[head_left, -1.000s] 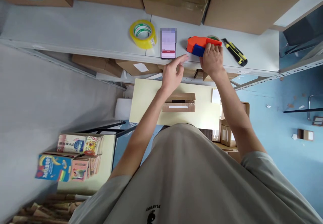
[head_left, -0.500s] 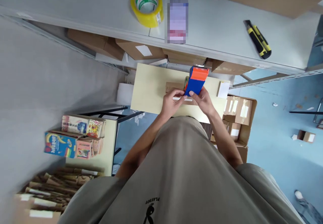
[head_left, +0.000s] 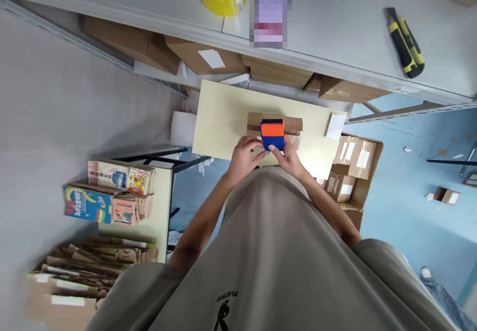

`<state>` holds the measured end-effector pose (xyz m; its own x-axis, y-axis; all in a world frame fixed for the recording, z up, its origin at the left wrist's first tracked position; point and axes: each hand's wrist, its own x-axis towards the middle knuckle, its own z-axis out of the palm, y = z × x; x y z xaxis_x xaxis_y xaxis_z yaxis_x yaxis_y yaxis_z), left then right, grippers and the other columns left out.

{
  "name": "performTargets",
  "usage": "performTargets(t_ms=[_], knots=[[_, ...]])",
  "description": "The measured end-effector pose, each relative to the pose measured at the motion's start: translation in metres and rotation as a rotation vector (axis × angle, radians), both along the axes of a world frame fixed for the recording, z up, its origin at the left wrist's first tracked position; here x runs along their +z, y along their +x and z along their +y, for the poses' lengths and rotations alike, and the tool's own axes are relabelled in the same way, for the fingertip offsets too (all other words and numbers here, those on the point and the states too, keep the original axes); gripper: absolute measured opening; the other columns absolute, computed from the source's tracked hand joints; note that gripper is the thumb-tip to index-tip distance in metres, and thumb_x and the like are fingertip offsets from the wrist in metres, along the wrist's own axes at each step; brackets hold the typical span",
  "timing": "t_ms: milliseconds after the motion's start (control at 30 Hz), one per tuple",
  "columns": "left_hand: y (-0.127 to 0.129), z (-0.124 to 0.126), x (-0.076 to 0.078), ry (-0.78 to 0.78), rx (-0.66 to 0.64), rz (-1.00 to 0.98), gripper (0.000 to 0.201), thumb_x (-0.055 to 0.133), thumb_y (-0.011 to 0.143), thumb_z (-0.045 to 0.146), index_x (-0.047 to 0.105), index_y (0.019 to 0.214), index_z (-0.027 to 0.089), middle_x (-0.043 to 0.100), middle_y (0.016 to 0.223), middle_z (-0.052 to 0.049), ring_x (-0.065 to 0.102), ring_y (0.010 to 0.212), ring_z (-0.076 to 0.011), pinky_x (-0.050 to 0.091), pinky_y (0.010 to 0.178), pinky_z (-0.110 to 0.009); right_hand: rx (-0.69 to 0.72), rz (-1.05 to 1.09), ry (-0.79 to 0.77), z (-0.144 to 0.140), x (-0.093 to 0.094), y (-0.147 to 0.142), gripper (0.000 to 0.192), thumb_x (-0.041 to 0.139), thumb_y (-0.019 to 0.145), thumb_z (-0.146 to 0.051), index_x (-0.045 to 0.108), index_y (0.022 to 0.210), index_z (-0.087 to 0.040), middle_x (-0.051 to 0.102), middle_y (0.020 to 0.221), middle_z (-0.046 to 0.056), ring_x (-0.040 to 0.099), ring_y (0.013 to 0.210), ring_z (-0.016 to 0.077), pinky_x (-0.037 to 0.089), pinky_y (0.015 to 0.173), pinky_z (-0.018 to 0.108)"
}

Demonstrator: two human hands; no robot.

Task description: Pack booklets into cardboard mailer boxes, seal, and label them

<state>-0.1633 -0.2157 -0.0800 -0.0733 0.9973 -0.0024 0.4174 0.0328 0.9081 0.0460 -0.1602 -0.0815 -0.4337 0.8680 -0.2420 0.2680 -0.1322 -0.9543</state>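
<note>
A blue tape dispenser (head_left: 273, 142) with an orange front plate and a dark toothed edge is held above the small table. My right hand (head_left: 290, 160) grips its right side, thumb across the blue body. At its lower left corner, my left hand (head_left: 244, 159) has its fingers curled and its thumb against the dispenser's lower edge. The roll behind the dispenser is hidden from this side. Beneath it, a brown cardboard box (head_left: 295, 124) lies on the cream table (head_left: 219, 117).
On the grey shelf (head_left: 335, 28) ahead lie a yellow tape roll (head_left: 225, 0), a blurred-out phone-like rectangle (head_left: 271, 10) and a utility knife (head_left: 405, 45). Cardboard boxes (head_left: 212, 55) fill the level below. Flattened cartons (head_left: 89, 266) stand at lower left; a large open carton (head_left: 367, 172) is at right.
The dispenser has moved down and left and turned more upright, both hands staying on it. The green-marked roll behind it no longer shows. My view has tilted down, so the shelf items sit higher.
</note>
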Motion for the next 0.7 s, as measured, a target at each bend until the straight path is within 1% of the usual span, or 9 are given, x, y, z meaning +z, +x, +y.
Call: performTargets(t_ms=[33,100,200,300,400,467,567,633,700], knots=[[-0.006,0.002,0.001,-0.026,-0.01,-0.043,0.031,0.089,0.106,0.058,0.085,0.105,0.028,0.086,0.112,-0.008,0.077,0.11,-0.0267,0.065,0.09,-0.04,0.027,-0.039,0.007,-0.001,-0.001,0.003,0.082,0.056,0.102,-0.105,0.062,0.131,-0.029,0.077,0.122,0.014,0.074,0.113,0.0358,0.067,0.109,0.059],[-0.02,0.007,0.003,-0.083,-0.018,-0.201,0.041,0.089,0.102,0.067,0.087,0.115,0.028,0.086,0.119,-0.009,0.08,0.11,-0.0263,0.066,0.089,-0.038,0.094,-0.13,0.012,0.0,-0.001,0.012,0.083,0.053,0.101,-0.106,0.06,0.131,-0.029,0.076,0.118,0.014,0.074,0.11,0.0374,0.068,0.105,0.06],[-0.038,0.018,0.007,-0.156,-0.015,-0.419,0.054,0.087,0.1,0.077,0.09,0.124,0.028,0.088,0.128,-0.011,0.082,0.11,-0.0269,0.067,0.09,-0.038,0.238,-0.269,0.004,0.002,0.002,0.027,0.085,0.051,0.1,-0.107,0.058,0.134,-0.03,0.075,0.111,0.014,0.072,0.1,0.0385,0.068,0.099,0.062],[-0.045,0.028,0.008,-0.222,-0.024,-0.479,0.054,0.094,0.095,0.076,0.092,0.118,0.027,0.09,0.125,-0.012,0.084,0.109,-0.0287,0.068,0.091,-0.039,0.371,-0.357,0.001,0.004,0.009,0.037,0.088,0.046,0.102,-0.107,0.056,0.139,-0.029,0.075,0.108,0.015,0.072,0.093,0.0388,0.067,0.093,0.061],[-0.044,0.033,0.005,-0.272,-0.023,-0.496,0.05,0.098,0.092,0.072,0.091,0.106,0.025,0.09,0.109,-0.011,0.084,0.101,-0.0283,0.07,0.091,-0.04,0.451,-0.385,0.039,0.007,0.017,0.043,0.089,0.043,0.103,-0.107,0.057,0.141,-0.027,0.075,0.106,0.015,0.074,0.093,0.0397,0.066,0.092,0.06],[-0.042,0.033,-0.002,-0.271,-0.016,-0.505,0.05,0.099,0.092,0.072,0.089,0.102,0.024,0.089,0.103,-0.01,0.084,0.1,-0.0277,0.071,0.092,-0.041,0.502,-0.409,0.057,0.011,0.023,0.044,0.086,0.042,0.105,-0.105,0.059,0.139,-0.027,0.074,0.099,0.013,0.074,0.088,0.0387,0.065,0.09,0.059],[-0.038,0.028,-0.02,-0.237,0.043,-0.519,0.051,0.098,0.091,0.073,0.087,0.098,0.023,0.089,0.1,-0.009,0.084,0.097,-0.0263,0.071,0.091,-0.04,0.581,-0.512,0.049,0.022,0.035,0.042,0.079,0.045,0.109,-0.098,0.063,0.136,-0.026,0.074,0.089,0.01,0.072,0.079,0.0364,0.063,0.082,0.054],[-0.031,0.022,-0.034,-0.222,0.144,-0.516,0.051,0.096,0.091,0.073,0.085,0.095,0.023,0.089,0.097,-0.008,0.083,0.093,-0.0243,0.071,0.088,-0.039,0.607,-0.616,0.048,0.03,0.043,0.035,0.074,0.048,0.112,-0.091,0.066,0.135,-0.024,0.078,0.09,0.011,0.075,0.081,0.0361,0.06,0.08,0.049],[-0.021,0.014,-0.048,-0.222,0.273,-0.504,0.05,0.095,0.093,0.072,0.084,0.092,0.023,0.088,0.095,-0.007,0.082,0.089,-0.0223,0.069,0.085,-0.037,0.614,-0.718,0.063,0.039,0.051,0.026,0.069,0.051,0.115,-0.085,0.069,0.133,-0.022,0.082,0.098,0.014,0.078,0.087,0.0363,0.057,0.081,0.045]])
